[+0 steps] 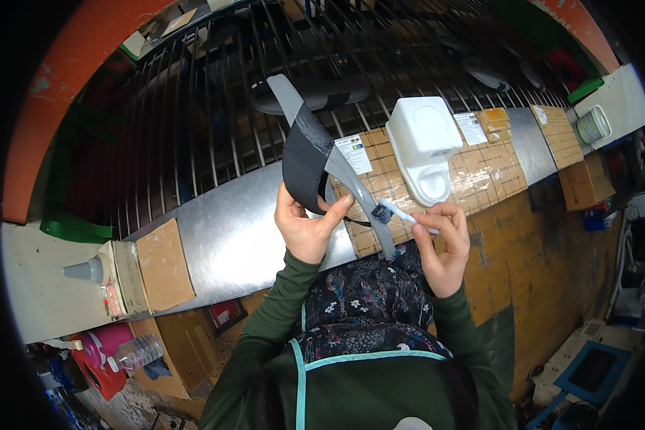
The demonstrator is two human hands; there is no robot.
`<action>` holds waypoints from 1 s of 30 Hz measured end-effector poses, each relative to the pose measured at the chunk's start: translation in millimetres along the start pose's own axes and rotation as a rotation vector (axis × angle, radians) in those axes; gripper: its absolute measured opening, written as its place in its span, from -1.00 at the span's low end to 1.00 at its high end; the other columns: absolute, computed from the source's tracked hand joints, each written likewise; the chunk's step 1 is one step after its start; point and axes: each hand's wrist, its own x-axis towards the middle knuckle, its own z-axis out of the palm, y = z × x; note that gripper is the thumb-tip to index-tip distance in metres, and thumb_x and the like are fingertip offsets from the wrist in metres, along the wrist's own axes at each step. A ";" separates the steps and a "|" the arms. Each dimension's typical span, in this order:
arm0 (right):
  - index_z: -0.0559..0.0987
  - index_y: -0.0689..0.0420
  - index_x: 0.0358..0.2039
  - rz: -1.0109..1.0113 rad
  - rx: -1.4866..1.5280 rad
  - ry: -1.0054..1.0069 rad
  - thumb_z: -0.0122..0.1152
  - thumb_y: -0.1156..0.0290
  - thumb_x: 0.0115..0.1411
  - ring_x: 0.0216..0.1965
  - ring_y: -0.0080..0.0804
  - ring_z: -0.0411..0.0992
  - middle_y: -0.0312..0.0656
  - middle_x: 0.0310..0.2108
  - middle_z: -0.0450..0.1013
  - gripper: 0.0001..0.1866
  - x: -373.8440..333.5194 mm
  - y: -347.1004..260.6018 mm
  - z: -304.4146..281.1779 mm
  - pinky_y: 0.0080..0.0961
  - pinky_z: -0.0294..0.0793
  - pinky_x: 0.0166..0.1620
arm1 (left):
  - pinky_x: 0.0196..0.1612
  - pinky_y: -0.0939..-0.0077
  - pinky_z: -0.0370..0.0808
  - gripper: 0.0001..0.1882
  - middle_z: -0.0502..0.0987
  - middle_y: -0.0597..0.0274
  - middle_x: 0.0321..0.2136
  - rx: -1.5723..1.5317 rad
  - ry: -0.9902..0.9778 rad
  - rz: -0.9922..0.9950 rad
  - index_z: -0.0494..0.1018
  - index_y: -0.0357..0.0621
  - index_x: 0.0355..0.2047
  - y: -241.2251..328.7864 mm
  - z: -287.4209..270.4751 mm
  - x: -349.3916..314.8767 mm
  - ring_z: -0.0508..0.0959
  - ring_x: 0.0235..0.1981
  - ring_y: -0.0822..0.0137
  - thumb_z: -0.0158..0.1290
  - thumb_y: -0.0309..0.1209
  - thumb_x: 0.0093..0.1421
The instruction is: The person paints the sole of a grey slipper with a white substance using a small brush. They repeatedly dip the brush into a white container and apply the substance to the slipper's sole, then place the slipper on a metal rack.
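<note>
My left hand (308, 226) is closed on a curved black and grey shoe part (309, 154), its thumb on the near side. The part stands tilted above the bench, with long grey ends at top and bottom and a thin black strap by the thumb. A small brush (401, 213) with a pale blue handle is pinched in my right hand (444, 244). Its dark bristles meet the lower grey band of the part. Just beyond my right hand stands a white plastic dispenser (424, 136) with a round cup at its front.
Cardboard sheets (491, 172) partly cover the metal bench (229, 215). Behind it runs a rack of metal bars (193, 122) with a dark sole-shaped piece (308, 98) on it. A green-white tub (593, 125) stands far right; a grey cone (84, 270) lies left.
</note>
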 end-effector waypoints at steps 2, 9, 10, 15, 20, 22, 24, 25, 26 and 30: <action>0.68 0.13 -0.25 -0.013 -0.016 0.002 0.33 0.52 0.10 -0.36 -0.50 0.30 -0.25 -0.25 0.36 -0.83 4.0 0.6 0.7 -0.62 0.33 -0.33 | -0.37 0.71 0.42 -0.52 0.46 0.36 -0.41 0.011 -0.022 -0.001 0.37 -0.23 -0.17 -1.5 -1.2 -0.8 0.46 -0.47 0.60 0.38 -0.53 -0.05; 0.69 0.10 -0.24 -0.098 -0.057 0.016 0.36 0.48 0.07 -0.40 -0.50 0.30 -0.26 -0.24 0.37 -0.80 24.4 6.0 1.6 -0.56 0.31 -0.26 | -0.39 0.70 0.44 -0.46 0.49 0.33 -0.43 0.037 -0.102 0.004 0.34 -0.28 -0.07 -3.5 -2.6 -0.7 0.47 -0.50 0.59 0.33 -0.60 -0.04; 0.69 0.09 -0.24 -0.084 -0.043 0.014 0.36 0.48 0.06 -0.41 -0.51 0.30 -0.26 -0.23 0.38 -0.79 26.6 7.0 1.2 -0.54 0.29 -0.24 | -0.39 0.70 0.45 -0.46 0.48 0.33 -0.43 0.032 -0.113 0.002 0.34 -0.28 -0.07 -3.0 -2.5 -0.5 0.47 -0.50 0.59 0.34 -0.60 -0.05; 0.71 0.00 -0.22 -0.189 -0.096 -0.030 0.40 0.48 -0.01 -0.46 -0.56 0.28 -0.30 -0.21 0.42 -0.73 33.4 12.6 -4.5 -0.55 0.14 -0.17 | -0.38 0.72 0.47 -0.46 0.50 0.32 -0.32 0.022 -0.129 -0.015 0.37 -0.24 -0.14 -0.1 -3.7 2.9 0.50 -0.46 0.58 0.43 -0.46 -0.09; 0.71 -0.03 -0.23 -0.208 -0.085 -0.068 0.42 0.47 -0.03 -0.45 -0.56 0.27 -0.32 -0.22 0.43 -0.71 32.7 16.4 -9.8 -0.54 0.14 -0.17 | -0.39 0.72 0.47 -0.46 0.50 0.31 -0.31 0.034 -0.137 -0.004 0.37 -0.24 -0.15 1.8 -4.6 5.8 0.51 -0.47 0.58 0.43 -0.46 -0.09; 0.71 -0.03 -0.23 -0.220 -0.087 -0.077 0.42 0.46 -0.04 -0.45 -0.55 0.27 -0.33 -0.22 0.43 -0.70 32.3 17.0 -11.3 -0.54 0.14 -0.17 | -0.38 0.71 0.48 -0.46 0.49 0.32 -0.31 0.045 -0.139 -0.002 0.37 -0.24 -0.15 2.6 -4.5 6.4 0.51 -0.47 0.58 0.43 -0.46 -0.09; 0.71 -0.03 -0.23 -0.222 -0.079 -0.079 0.42 0.46 -0.04 -0.44 -0.55 0.26 -0.33 -0.22 0.43 -0.70 31.9 17.2 -12.2 -0.54 0.15 -0.17 | -0.39 0.72 0.47 -0.46 0.48 0.33 -0.32 0.038 -0.136 -0.003 0.38 -0.23 -0.14 3.2 -4.5 7.0 0.51 -0.47 0.58 0.43 -0.46 -0.09; 0.71 -0.03 -0.22 -0.223 -0.076 -0.080 0.42 0.46 -0.04 -0.44 -0.55 0.26 -0.33 -0.23 0.43 -0.70 31.6 17.1 -12.5 -0.54 0.15 -0.18 | -0.39 0.72 0.47 -0.46 0.48 0.33 -0.33 0.035 -0.134 -0.006 0.38 -0.23 -0.14 3.4 -4.6 7.4 0.50 -0.47 0.59 0.43 -0.47 -0.09; 0.71 -0.03 -0.22 -0.221 -0.071 -0.079 0.42 0.46 -0.04 -0.44 -0.55 0.25 -0.33 -0.23 0.43 -0.70 31.1 17.0 -12.6 -0.54 0.15 -0.18 | -0.39 0.72 0.47 -0.46 0.48 0.33 -0.33 0.040 -0.132 -0.001 0.38 -0.24 -0.14 3.6 -4.7 7.8 0.50 -0.48 0.59 0.43 -0.47 -0.09; 0.71 -0.03 -0.22 -0.217 -0.073 -0.078 0.43 0.45 -0.04 -0.44 -0.54 0.24 -0.33 -0.22 0.44 -0.70 28.5 16.4 -12.8 -0.54 0.16 -0.18 | -0.40 0.72 0.46 -0.45 0.47 0.34 -0.35 0.053 -0.119 0.012 0.38 -0.24 -0.13 3.1 -5.5 9.4 0.48 -0.48 0.60 0.43 -0.47 -0.09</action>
